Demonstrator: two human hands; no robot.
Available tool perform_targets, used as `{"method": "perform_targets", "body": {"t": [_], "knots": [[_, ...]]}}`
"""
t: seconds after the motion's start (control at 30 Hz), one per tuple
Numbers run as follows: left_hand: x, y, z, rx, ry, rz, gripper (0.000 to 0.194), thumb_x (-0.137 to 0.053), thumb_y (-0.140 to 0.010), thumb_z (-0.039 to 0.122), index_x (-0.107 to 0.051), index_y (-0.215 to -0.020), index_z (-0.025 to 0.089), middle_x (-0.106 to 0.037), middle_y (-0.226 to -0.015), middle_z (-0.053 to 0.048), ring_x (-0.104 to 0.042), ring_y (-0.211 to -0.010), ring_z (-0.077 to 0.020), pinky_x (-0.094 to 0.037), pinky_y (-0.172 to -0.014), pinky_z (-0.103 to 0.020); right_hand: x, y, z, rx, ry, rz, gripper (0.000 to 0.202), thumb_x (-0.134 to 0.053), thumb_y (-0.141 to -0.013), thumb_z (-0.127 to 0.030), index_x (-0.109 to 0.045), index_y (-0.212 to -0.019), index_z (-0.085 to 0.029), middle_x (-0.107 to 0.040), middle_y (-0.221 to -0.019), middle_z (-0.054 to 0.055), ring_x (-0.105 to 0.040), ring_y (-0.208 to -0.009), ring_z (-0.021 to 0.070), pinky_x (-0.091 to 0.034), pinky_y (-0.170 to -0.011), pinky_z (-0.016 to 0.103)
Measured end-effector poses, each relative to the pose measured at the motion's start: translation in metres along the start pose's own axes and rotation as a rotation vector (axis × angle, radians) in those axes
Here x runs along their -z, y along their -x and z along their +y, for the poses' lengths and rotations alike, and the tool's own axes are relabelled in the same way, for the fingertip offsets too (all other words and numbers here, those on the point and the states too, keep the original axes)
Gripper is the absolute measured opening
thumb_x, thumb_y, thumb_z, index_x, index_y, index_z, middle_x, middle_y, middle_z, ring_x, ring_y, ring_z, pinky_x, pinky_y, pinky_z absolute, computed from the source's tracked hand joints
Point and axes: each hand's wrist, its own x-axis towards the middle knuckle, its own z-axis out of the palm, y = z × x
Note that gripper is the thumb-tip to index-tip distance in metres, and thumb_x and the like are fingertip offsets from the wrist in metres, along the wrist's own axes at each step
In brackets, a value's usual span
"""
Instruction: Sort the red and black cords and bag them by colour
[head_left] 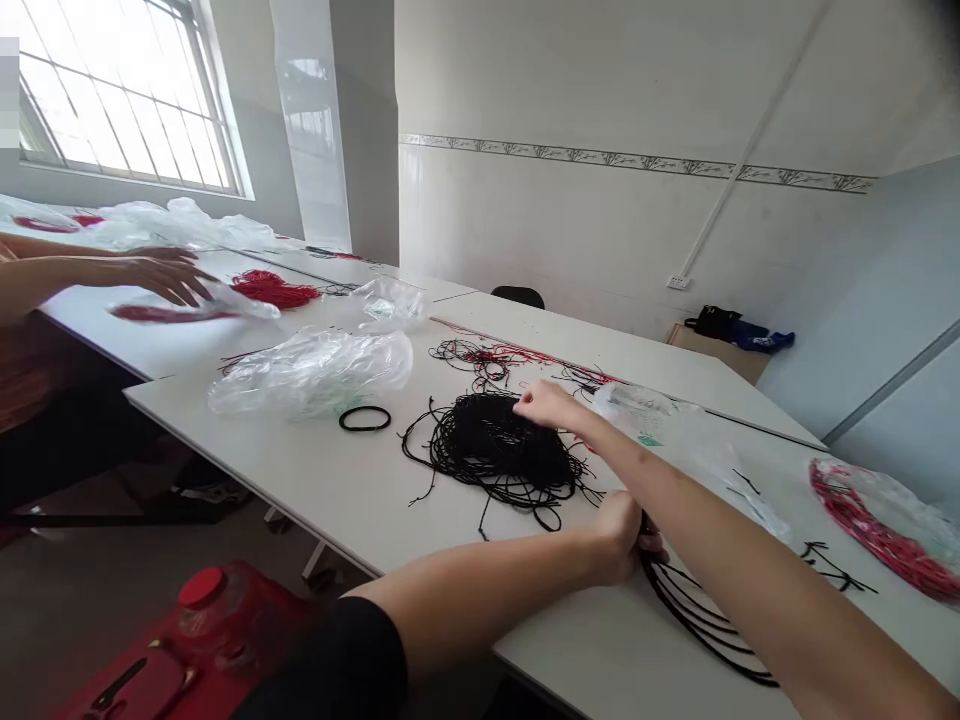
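Note:
A tangled heap of black cords [502, 450] lies on the white table, with loose knotted ends sticking out around it. My right hand [551, 403] is at the heap's upper right edge, thumb and fingers pinched together; what is between them is too small to tell. Closer to me, my left hand [619, 535] is closed around a bundle of black cords [697, 615], whose loops hang down to the right. My right forearm passes in front of that bundle and hides part of it. A black cord ring [365, 418] sits apart, left of the heap.
Clear plastic bags [315, 375] lie on the white table [285, 455]. Red and black cord scraps [495, 360] are behind the heap. At right is a bag of red cords [885, 520]. Another person's hands [161, 275] handle a bag at left. A red container [217, 640] stands below.

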Motion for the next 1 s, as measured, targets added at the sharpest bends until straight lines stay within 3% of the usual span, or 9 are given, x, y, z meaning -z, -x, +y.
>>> {"method": "perform_targets", "body": {"t": [0.2, 0.3, 0.37, 0.47, 0.63, 0.73, 0.83, 0.9, 1.0], "knots": [[0.005, -0.004, 0.000, 0.088, -0.127, -0.011, 0.006, -0.041, -0.068, 0.012, -0.044, -0.064, 0.016, -0.031, -0.046, 0.007, -0.020, -0.036, -0.0047, -0.035, -0.048, -0.024, 0.062, 0.005, -0.019, 0.046, -0.218, 0.288, 0.031, -0.044, -0.082, -0.037, -0.063, -0.088, -0.013, -0.062, -0.078, 0.007, -0.055, -0.067, 0.0115, -0.041, -0.055, 0.021], [0.005, -0.003, 0.001, 0.103, -0.157, 0.004, 0.006, -0.040, -0.071, 0.014, -0.043, -0.067, 0.016, -0.032, -0.047, 0.007, -0.021, -0.036, -0.0047, -0.035, -0.049, -0.023, 0.096, 0.012, -0.032, 0.152, -0.549, 0.476, 0.026, -0.047, -0.083, -0.033, -0.061, -0.086, -0.012, -0.060, -0.083, 0.008, -0.056, -0.068, 0.0102, -0.044, -0.053, 0.019], [0.004, -0.003, 0.002, 0.108, -0.172, 0.008, 0.006, -0.039, -0.072, 0.015, -0.043, -0.068, 0.016, -0.033, -0.048, 0.007, -0.021, -0.037, -0.0047, -0.034, -0.048, -0.023, 0.117, 0.019, -0.042, 0.209, -0.692, 0.480, 0.022, -0.046, -0.084, -0.028, -0.059, -0.084, -0.011, -0.058, -0.081, 0.007, -0.058, -0.066, 0.0096, -0.047, -0.055, 0.021], [0.004, -0.002, 0.003, 0.114, -0.187, 0.003, 0.007, -0.038, -0.073, 0.016, -0.043, -0.069, 0.016, -0.032, -0.049, 0.007, -0.021, -0.037, -0.0047, -0.033, -0.048, -0.023, 0.149, 0.033, -0.057, 0.286, -0.768, 0.472, 0.018, -0.044, -0.086, -0.023, -0.056, -0.084, -0.008, -0.054, -0.076, 0.004, -0.059, -0.061, 0.0087, -0.050, -0.060, 0.026], [0.004, -0.003, 0.005, 0.112, -0.189, 0.013, 0.006, -0.038, -0.073, 0.016, -0.042, -0.069, 0.016, -0.033, -0.050, 0.007, -0.020, -0.037, -0.0043, -0.035, -0.051, -0.024, 0.189, 0.078, -0.057, 0.557, -0.764, 0.723, 0.021, -0.039, -0.086, -0.022, -0.055, -0.091, -0.009, -0.047, -0.068, -0.003, -0.054, -0.054, 0.0041, -0.045, -0.057, 0.026], [0.004, -0.005, 0.004, 0.117, -0.181, 0.018, 0.005, -0.038, -0.073, 0.016, -0.042, -0.070, 0.016, -0.036, -0.051, 0.006, -0.023, -0.038, -0.0044, -0.034, -0.051, -0.023, 0.181, 0.114, -0.031, 0.528, -0.672, 0.661, 0.017, -0.045, -0.085, -0.026, -0.057, -0.086, -0.013, -0.048, -0.066, -0.002, -0.053, -0.050, 0.0059, -0.044, -0.049, 0.023], [0.003, -0.008, 0.004, 0.126, -0.165, 0.013, 0.007, -0.038, -0.074, 0.019, -0.042, -0.069, 0.016, -0.039, -0.052, 0.005, -0.028, -0.038, -0.0052, -0.032, -0.049, -0.022, 0.147, 0.147, 0.017, 0.231, -0.612, 0.492, 0.021, -0.055, -0.080, -0.036, -0.058, -0.080, -0.015, -0.052, -0.064, 0.001, -0.054, -0.049, 0.0093, -0.048, -0.045, 0.025], [0.002, -0.010, 0.003, 0.130, -0.157, 0.010, 0.007, -0.038, -0.074, 0.020, -0.042, -0.070, 0.016, -0.042, -0.053, 0.004, -0.030, -0.038, -0.0056, -0.031, -0.048, -0.022, 0.119, 0.167, 0.056, 0.029, -0.691, 0.357, 0.025, -0.058, -0.077, -0.040, -0.056, -0.085, -0.016, -0.053, -0.066, 0.001, -0.054, -0.049, 0.0113, -0.050, -0.044, 0.027], [0.000, -0.010, 0.006, 0.131, -0.156, -0.002, 0.007, -0.039, -0.074, 0.021, -0.042, -0.071, 0.016, -0.044, -0.054, 0.004, -0.031, -0.038, -0.0056, -0.032, -0.049, -0.022, 0.082, 0.194, 0.114, -0.234, -0.856, 0.265, 0.032, -0.061, -0.073, -0.043, -0.054, -0.087, -0.015, -0.050, -0.067, 0.000, -0.053, -0.050, 0.0113, -0.048, -0.043, 0.027]]}}
